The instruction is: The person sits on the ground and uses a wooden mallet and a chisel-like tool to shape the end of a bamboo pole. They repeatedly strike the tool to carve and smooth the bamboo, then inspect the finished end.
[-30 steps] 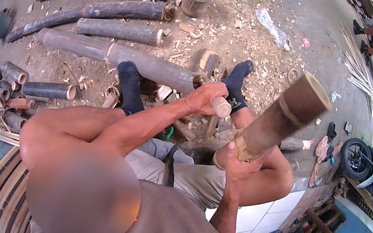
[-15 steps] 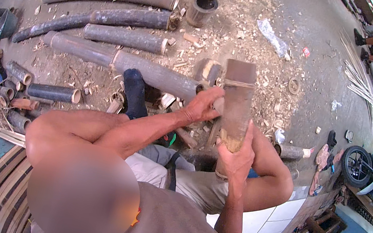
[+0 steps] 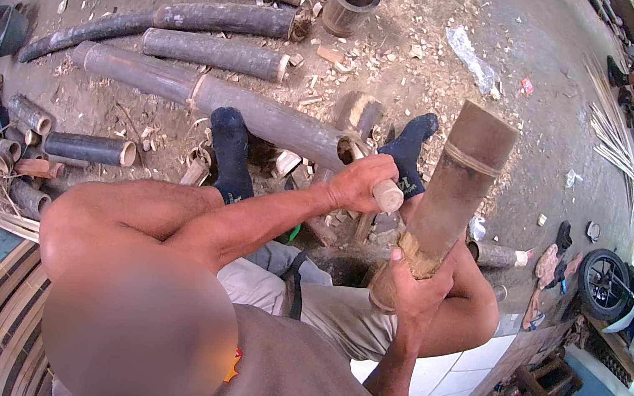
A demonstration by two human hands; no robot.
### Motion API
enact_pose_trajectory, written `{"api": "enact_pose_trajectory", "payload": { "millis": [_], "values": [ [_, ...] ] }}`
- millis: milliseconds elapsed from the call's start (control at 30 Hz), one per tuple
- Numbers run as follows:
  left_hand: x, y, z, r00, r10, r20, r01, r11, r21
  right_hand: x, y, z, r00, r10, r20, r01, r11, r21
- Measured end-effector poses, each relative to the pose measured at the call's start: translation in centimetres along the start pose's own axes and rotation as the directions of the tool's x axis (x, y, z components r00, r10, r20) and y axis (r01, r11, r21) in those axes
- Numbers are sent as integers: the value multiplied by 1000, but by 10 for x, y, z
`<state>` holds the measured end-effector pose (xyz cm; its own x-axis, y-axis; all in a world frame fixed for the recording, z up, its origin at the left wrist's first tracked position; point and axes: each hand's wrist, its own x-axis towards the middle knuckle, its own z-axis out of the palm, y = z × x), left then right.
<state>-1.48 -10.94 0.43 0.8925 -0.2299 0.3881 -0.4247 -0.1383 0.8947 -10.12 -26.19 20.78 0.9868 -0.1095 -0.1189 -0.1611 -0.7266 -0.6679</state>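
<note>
My left hand (image 3: 360, 184) is closed around a tool with a pale round wooden handle (image 3: 387, 197). Its butt points toward the bamboo piece; the tool's working end cannot be made out. My right hand (image 3: 421, 289) grips a thick brown bamboo section (image 3: 467, 174) near its lower part, thumb beside a rough, pale cut notch (image 3: 421, 254). Tilted to the right, the bamboo has a raised node ring near its upper end. Its lower end is by my right thigh. A gap separates the handle from the bamboo.
Several long bamboo poles (image 3: 215, 53) lie at the far left. A short hollow bamboo cup (image 3: 350, 7) stands beyond them. Wood chips (image 3: 424, 73) litter the floor around a clear plastic scrap (image 3: 473, 60). My socked feet (image 3: 408, 150) rest ahead. A wheel (image 3: 605, 284) stands at right.
The bamboo section has tipped and shifted right with my right hand, uncovering my right foot. My left hand has moved slightly right, and the handle's butt now shows clear of the bamboo.
</note>
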Motion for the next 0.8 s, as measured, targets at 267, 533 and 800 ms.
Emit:
{"api": "enact_pose_trajectory", "payload": {
  "millis": [267, 533, 800],
  "values": [
    [-10, -18, 4, 1000, -1, -13, 0, 996, -86, -6, 45, 38, 992, -124, -13, 121, 982, -146],
    [8, -8, -22, 962, -274, -20, 259, 930, -259, 31, 30, 30, 983, -167, 75, 177, 974, -143],
    [32, -8, -41, 863, -484, 142, 499, 779, -378, 74, 3, 29, 945, -316, 80, 323, 940, -110]
  ]
}}
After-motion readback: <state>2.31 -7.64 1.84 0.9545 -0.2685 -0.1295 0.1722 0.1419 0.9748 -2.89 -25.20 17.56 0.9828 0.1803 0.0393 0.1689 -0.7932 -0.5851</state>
